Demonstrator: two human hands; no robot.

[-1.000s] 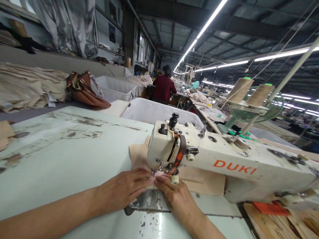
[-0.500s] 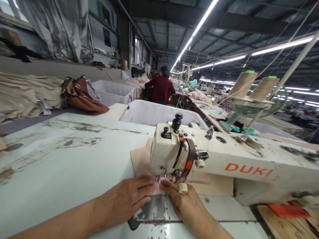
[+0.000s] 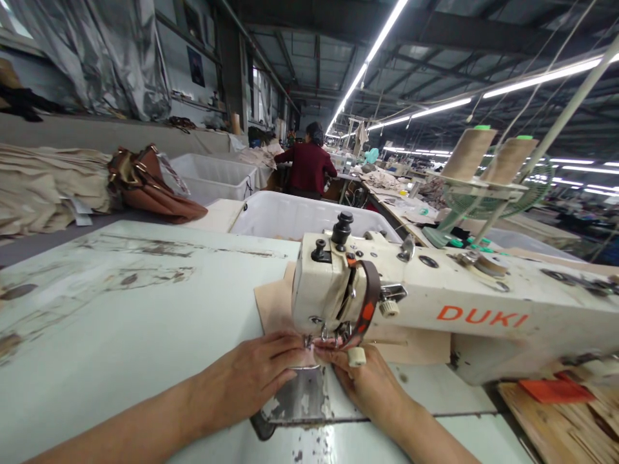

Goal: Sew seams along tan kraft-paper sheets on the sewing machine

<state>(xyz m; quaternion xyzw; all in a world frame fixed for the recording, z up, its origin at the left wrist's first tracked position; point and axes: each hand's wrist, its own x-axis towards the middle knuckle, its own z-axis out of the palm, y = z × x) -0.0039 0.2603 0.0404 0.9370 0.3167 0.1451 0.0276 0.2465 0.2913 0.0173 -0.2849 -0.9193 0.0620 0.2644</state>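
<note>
A cream sewing machine marked in orange letters stands over a pale green table. Beige fabric lies under its needle area and reaches out behind the head. My left hand rests on the fabric left of the presser foot, fingers together and pressing it down. Just right of the foot, my right hand pinches the fabric edge, its fingertips partly hidden by the machine's parts. The needle is too small to make out.
Behind the machine is a white plastic bin. A brown leather bag and piled beige cloth sit at the left. Thread cones stand at the right, a red item lower down. A person in dark red sits ahead.
The fabric edge between my hands has shifted slightly away from me, baring a curved metal edge of the machine bed. Both hands stay beside the presser foot. The view has tilted a little.
</note>
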